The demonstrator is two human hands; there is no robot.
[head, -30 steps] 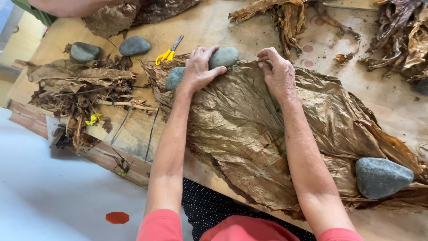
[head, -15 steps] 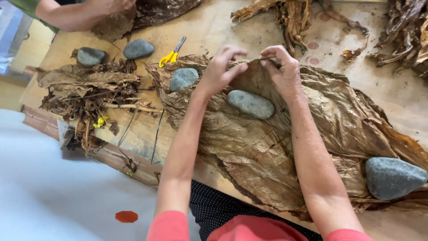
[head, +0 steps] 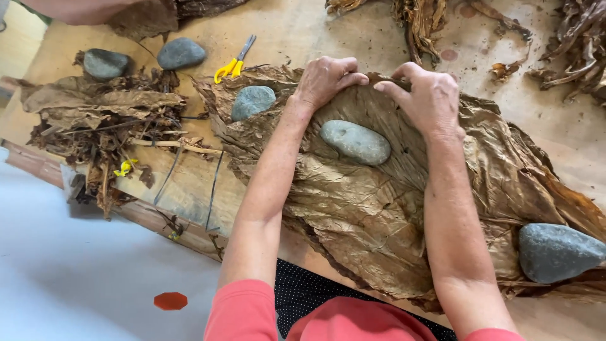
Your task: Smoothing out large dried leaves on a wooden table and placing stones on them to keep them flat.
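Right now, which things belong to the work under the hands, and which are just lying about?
In the work:
left hand and right hand, pinching the far edge of the big brown leaf
oval stone lying on that leaf

Lying about:
yellow scissors
two grey stones
heap of stems and scraps

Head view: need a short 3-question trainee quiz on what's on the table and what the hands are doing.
1. True or false: the grey stone between the forearms lies on the big dried leaf.
2. What are the left hand and right hand doing? A) pinching the leaf's far edge B) lifting a stone C) holding the scissors
3. What colour are the handles of the scissors beyond the leaf?

Key
1. True; it rests on the leaf, touched by neither hand.
2. A; both hands grip the far edge.
3. Yellow; the scissors lie on the table, untouched.
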